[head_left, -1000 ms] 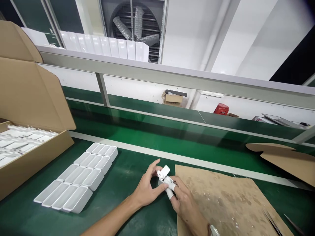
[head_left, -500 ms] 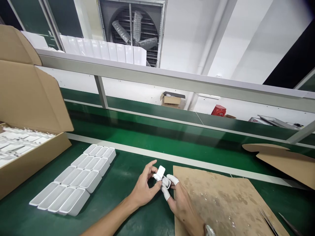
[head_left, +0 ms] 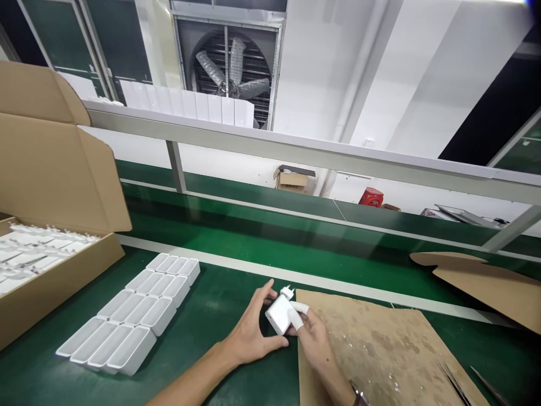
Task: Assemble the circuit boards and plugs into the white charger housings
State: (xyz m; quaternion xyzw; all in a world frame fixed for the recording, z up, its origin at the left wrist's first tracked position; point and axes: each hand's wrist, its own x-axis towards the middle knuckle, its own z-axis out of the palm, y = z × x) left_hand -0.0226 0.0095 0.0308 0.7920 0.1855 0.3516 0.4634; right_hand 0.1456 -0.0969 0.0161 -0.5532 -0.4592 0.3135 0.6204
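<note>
A white plug-in charger (head_left: 279, 314) with two prongs pointing up and away is held above the green bench. My right hand (head_left: 310, 332), with white covers on its thumb and a finger, pinches it from the right side. To the left of the charger, my left hand (head_left: 249, 332) is spread, thumb and fingers apart around it without visibly gripping; some of its fingertips are partly hidden behind the charger. Rows of white open-topped trays (head_left: 131, 347) stand on the bench to the left of my hands.
A sheet of brown cardboard (head_left: 359, 361) lies at the right, with tweezers (head_left: 454, 383) on it and another pointed tool (head_left: 486, 383) nearby. At the left stands an open carton (head_left: 63, 287) full of white parts. A green belt (head_left: 253, 237) runs behind the bench's pale strip.
The white piece has been turned, so its solid casing and prongs now show instead of an open end with a flap. My left fingers have opened away from it; my right hand keeps hold.
</note>
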